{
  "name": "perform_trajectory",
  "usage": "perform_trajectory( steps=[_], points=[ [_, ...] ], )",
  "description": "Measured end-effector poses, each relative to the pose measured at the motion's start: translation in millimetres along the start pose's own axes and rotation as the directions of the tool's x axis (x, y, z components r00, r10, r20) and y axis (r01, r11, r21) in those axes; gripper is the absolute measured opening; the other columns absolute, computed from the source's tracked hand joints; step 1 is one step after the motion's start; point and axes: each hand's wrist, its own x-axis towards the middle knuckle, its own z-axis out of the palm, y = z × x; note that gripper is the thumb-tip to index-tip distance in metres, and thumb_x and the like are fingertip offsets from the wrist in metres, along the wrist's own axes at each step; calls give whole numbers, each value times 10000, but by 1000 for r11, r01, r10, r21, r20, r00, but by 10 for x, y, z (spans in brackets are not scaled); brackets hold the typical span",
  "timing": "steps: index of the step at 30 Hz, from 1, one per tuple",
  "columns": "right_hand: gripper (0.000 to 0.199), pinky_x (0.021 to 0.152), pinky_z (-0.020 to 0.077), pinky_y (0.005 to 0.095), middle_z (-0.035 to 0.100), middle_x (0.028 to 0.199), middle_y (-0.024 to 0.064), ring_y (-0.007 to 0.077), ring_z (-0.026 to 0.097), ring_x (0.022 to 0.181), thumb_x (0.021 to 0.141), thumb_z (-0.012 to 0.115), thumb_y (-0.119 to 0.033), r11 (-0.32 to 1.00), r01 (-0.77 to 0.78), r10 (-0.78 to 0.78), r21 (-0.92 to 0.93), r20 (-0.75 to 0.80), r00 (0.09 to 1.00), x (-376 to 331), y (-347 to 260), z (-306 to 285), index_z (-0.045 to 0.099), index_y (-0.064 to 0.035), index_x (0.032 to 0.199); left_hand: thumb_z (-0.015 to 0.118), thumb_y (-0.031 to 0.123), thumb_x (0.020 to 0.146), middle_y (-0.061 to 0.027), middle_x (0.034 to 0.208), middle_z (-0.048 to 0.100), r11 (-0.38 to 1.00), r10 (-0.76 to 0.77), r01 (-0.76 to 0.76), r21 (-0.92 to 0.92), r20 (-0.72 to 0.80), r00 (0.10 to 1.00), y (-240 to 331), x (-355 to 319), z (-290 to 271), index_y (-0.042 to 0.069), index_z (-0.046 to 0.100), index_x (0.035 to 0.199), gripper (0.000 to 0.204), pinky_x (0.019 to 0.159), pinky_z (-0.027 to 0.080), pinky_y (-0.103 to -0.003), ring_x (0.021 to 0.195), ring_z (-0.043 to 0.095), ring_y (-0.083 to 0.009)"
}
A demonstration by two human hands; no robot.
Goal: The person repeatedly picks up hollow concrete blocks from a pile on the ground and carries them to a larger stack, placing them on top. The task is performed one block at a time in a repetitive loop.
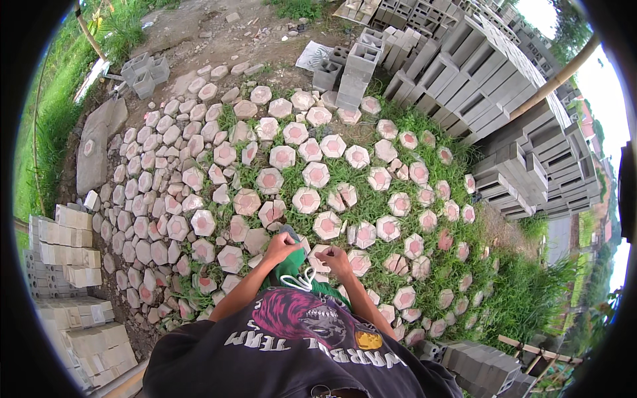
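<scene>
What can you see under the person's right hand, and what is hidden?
Below the right hand, part of a pale hexagonal paver shows. Whatever lies directly beneath the hand is covered and cannot be seen.

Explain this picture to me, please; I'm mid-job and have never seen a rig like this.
There's no robot: these are a person's bare left hand and right hand, in front of a dark shirt. A wide fisheye camera worn on the head looks down, so straight edges bend near the rim. Hexagonal pavers cover the ground, with grass among them; gray concrete blocks are stacked at upper right. The left hand is at some green cloth. Whether either hand grips anything, I can't tell.
</scene>
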Motion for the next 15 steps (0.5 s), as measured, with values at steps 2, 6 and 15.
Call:
perform_trajectory(
  steps=[2, 6, 15],
  points=[
    [323, 594, 488, 253, 604, 722, 28, 108, 575, 644, 768, 780, -276, 997, 18, -16, 69, -37, 999, 245, -114, -111, 570, -31, 761, 810, 323, 682, -47, 633, 581, 1000, 3, -3, 5, 54, 999, 237, 411, -123, 22, 565, 685, 388, 558, 436, -296, 579, 518, -126],
    [376, 589, 477, 260, 606, 704, 40, 112, 561, 617, 751, 789, -335, 999, 21, -15, 49, -130, 991, 663, -596, -297, 550, -50, 701, 801, 335, 704, -25, 612, 546, 994, 99, -100, 36, 45, 994, 696, 1029, -474, 27, 538, 655, 408, 531, 408, -281, 553, 474, -105],
    [336, 652, 489, 255, 610, 744, 54, 110, 576, 684, 820, 734, -296, 976, 76, -55, 206, -107, 993, 1303, -1375, -186, 514, -80, 686, 666, 368, 859, 15, 616, 524, 987, -17, 36, -158, 122, 992, 963, 1645, -993, 18, 586, 684, 399, 532, 375, -248, 572, 454, -56]
  ],
)
